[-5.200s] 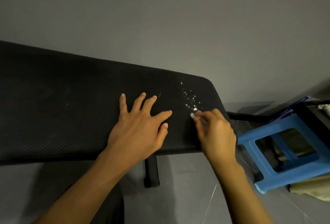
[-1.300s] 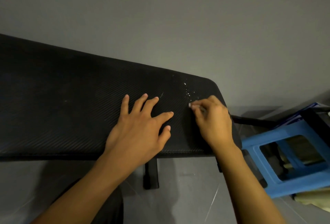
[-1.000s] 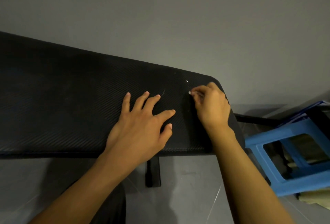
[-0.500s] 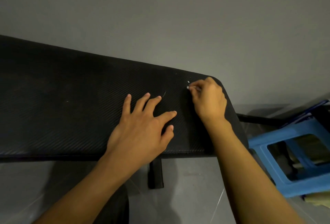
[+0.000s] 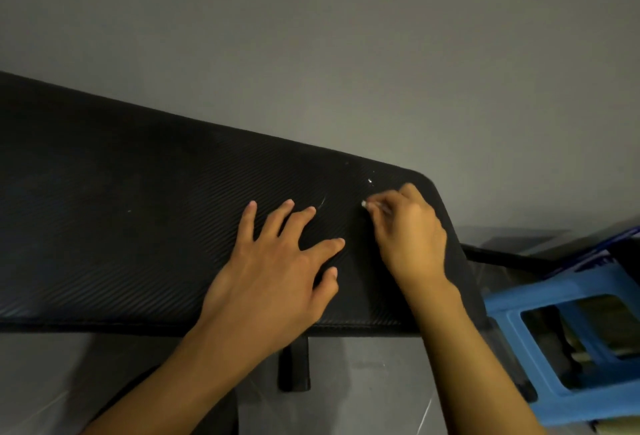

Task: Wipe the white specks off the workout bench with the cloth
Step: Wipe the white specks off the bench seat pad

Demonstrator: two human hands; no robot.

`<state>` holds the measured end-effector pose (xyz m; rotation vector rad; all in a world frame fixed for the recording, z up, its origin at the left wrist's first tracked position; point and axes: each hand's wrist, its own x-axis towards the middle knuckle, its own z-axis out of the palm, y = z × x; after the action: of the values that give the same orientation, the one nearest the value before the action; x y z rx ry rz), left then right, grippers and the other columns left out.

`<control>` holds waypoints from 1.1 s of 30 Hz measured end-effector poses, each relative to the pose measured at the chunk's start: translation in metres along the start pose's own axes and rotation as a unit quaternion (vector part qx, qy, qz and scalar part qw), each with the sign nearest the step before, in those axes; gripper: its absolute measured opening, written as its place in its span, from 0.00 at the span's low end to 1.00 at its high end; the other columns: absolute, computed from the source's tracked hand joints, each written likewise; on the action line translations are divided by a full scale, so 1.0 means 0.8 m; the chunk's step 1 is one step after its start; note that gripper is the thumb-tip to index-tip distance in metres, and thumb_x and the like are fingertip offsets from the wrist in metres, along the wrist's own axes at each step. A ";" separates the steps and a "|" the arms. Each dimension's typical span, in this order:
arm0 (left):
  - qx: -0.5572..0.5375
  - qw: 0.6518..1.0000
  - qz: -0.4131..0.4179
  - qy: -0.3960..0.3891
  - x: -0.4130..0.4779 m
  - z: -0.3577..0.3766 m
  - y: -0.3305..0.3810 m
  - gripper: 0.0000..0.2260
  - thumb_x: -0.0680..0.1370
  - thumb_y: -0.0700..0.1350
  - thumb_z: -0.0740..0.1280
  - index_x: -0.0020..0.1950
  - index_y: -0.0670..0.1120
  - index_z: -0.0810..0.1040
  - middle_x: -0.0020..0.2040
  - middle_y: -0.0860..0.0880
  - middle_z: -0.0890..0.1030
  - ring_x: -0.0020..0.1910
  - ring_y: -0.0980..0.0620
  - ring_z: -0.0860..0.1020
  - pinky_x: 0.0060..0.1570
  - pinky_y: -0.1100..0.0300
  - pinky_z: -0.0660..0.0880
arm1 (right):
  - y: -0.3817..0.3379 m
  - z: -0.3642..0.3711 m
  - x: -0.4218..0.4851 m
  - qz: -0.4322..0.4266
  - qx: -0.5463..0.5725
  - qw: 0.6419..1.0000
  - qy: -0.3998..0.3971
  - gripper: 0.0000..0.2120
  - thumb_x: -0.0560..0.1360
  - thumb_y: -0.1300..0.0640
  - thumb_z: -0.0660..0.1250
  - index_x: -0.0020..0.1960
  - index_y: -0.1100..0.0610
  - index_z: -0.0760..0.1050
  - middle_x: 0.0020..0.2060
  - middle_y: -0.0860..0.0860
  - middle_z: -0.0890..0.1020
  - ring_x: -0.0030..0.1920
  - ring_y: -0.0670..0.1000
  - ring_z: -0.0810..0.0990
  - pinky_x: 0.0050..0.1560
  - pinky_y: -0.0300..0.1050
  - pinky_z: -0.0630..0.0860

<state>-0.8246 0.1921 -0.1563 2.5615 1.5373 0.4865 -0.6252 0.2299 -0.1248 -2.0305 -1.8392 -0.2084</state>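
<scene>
The right hand (image 5: 408, 237) pinches the cloth (image 5: 364, 204) in its fingers (image 5: 384, 207), pressed to the worktop (image 5: 138, 226). Some 3 specks (image 5: 370, 180) lie just beyond the fingers, toward the far edge. The left hand (image 5: 277, 272) rests flat with fingers spread, farther from them.

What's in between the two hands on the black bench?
Only bare bench pad lies between the left hand and the right hand, which pinches the cloth; the head view shows it.

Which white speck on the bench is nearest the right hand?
The bright speck just beyond the right hand, which pinches the cloth. The others are fainter: two nearer the far edge of the bench, one far left.
</scene>
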 end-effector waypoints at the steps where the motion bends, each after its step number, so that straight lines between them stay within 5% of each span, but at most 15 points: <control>1: -0.001 1.000 -0.001 -0.001 0.000 0.000 0.000 0.22 0.79 0.61 0.54 0.69 0.62 0.76 0.74 0.45 0.73 0.76 0.42 0.67 0.73 0.31 0.60 | 0.000 0.007 0.021 0.016 0.001 1.000 -0.002 0.09 0.81 0.48 0.65 0.56 0.50 0.82 0.51 0.49 0.76 0.47 0.56 0.80 0.39 0.46 0.69; 6: -0.009 1.000 -0.001 -0.001 -0.001 -0.003 0.000 0.22 0.79 0.61 0.54 0.69 0.62 0.76 0.75 0.46 0.72 0.76 0.43 0.66 0.74 0.32 0.59 | -0.007 0.023 0.069 0.074 0.023 0.997 -0.016 0.10 0.81 0.50 0.65 0.57 0.53 0.81 0.56 0.53 0.77 0.52 0.58 0.80 0.42 0.48 0.69; 16: -0.013 1.000 -0.004 -0.006 -0.001 -0.003 0.001 0.22 0.79 0.61 0.54 0.70 0.62 0.75 0.75 0.45 0.71 0.77 0.42 0.64 0.74 0.32 0.59 | 0.001 -0.009 -0.002 -0.033 0.014 0.999 -0.021 0.08 0.80 0.46 0.66 0.54 0.48 0.81 0.48 0.47 0.75 0.43 0.53 0.79 0.38 0.52 0.77; 23: -0.020 1.000 -0.002 -0.008 -0.001 -0.005 0.000 0.22 0.79 0.61 0.53 0.70 0.62 0.76 0.75 0.45 0.72 0.77 0.42 0.65 0.74 0.32 0.59 | -0.003 0.030 0.090 0.093 -0.010 0.996 -0.009 0.12 0.82 0.51 0.64 0.59 0.55 0.81 0.57 0.56 0.77 0.52 0.59 0.80 0.43 0.47 0.68; 29: -0.020 1.000 -0.002 -0.005 -0.001 -0.003 -0.001 0.22 0.78 0.60 0.54 0.69 0.62 0.77 0.74 0.45 0.73 0.76 0.42 0.67 0.73 0.31 0.60 | -0.006 -0.002 0.002 -0.040 0.046 0.998 -0.023 0.07 0.80 0.51 0.67 0.54 0.50 0.82 0.47 0.48 0.75 0.42 0.49 0.78 0.37 0.48 0.76; 33: -0.017 1.000 -0.002 -0.001 0.000 -0.001 0.001 0.22 0.79 0.60 0.54 0.69 0.61 0.76 0.74 0.45 0.73 0.76 0.42 0.66 0.72 0.31 0.61 | -0.006 -0.003 -0.004 -0.039 0.038 0.998 -0.010 0.08 0.80 0.48 0.67 0.54 0.49 0.82 0.46 0.47 0.75 0.42 0.51 0.79 0.36 0.51 0.78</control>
<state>-0.8245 0.1920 -0.1553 2.5330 1.5188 0.5057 -0.6299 0.2267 -0.1230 -1.9193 -1.9101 -0.1393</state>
